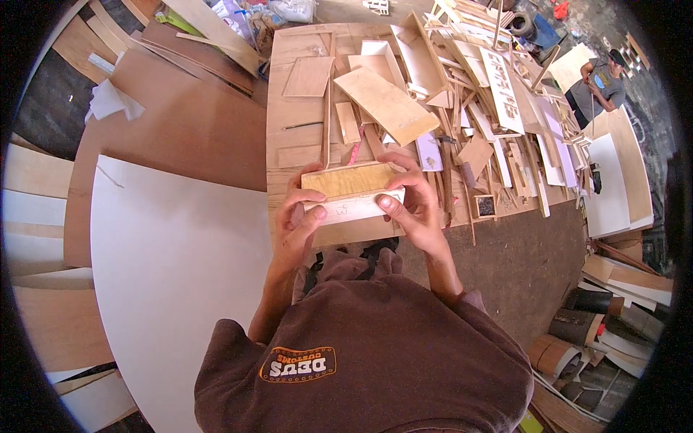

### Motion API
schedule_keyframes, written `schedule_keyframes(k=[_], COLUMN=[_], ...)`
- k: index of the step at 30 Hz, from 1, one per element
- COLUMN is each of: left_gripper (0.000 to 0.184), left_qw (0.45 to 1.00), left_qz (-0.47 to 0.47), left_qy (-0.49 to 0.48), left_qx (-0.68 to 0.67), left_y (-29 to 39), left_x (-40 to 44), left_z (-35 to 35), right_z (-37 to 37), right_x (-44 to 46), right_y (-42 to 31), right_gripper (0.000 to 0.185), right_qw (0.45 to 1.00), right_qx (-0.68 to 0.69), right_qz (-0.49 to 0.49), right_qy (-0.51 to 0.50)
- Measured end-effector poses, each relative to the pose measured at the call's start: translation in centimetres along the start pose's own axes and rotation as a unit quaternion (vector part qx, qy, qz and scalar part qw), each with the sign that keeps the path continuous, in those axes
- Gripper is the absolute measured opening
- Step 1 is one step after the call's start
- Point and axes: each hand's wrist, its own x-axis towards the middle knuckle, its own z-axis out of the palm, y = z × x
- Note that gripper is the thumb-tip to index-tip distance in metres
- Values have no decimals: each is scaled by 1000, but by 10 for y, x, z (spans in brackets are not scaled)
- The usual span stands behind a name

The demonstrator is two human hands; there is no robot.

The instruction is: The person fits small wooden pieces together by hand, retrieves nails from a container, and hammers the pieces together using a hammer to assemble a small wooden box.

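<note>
Between my two hands is a small wooden box [348,182], with a yellowish wood face on top and a white side bearing pencil marks. My left hand [299,206] is closed on its left end, thumb against the white side and a finger across the top. The other end is gripped by my right hand [413,202], its thumb pressed on the white side. I cannot tell whether the yellowish face is a lid or a recessed panel. The box is held over the near edge of a wooden worktable [299,229].
On the table lie a loose plywood board [386,105], a long open tray [421,61], a hammer [446,138], a pencil [303,125] and many offcuts. A large white sheet [173,274] is at my left. Another person [600,86] stands at the far right.
</note>
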Motion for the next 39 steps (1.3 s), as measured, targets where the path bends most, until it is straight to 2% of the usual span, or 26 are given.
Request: schedule_keyframes(k=[1,10,20,35,38,39], left_gripper=[16,18,18,18,20,21], left_qw=[998,994,994,996,997,997], left_qz=[-12,-72,-71,-78,-75,-68], left_qy=[10,30,14,4,-9,-24], left_qx=[-54,-81,-79,-53,-29,18], left_y=[1,3,1,3,1,2], left_x=[0,-3,-4,-4,-5,-5], left_z=[2,1,-2,-1,-4,-5], right_z=[0,0,-2,-2,-3,-3], right_x=[0,2,0,-7,-9,-11], right_y=[1,-1,-4,-3,-5,-7], right_gripper=[20,15,15,17,16,16], right_qw=[1000,999,999,999,998,998], right_qx=[-6,-40,-41,-36,-38,-39], right_qz=[-2,1,21,40,39,39], right_qy=[4,4,-8,8,11,11])
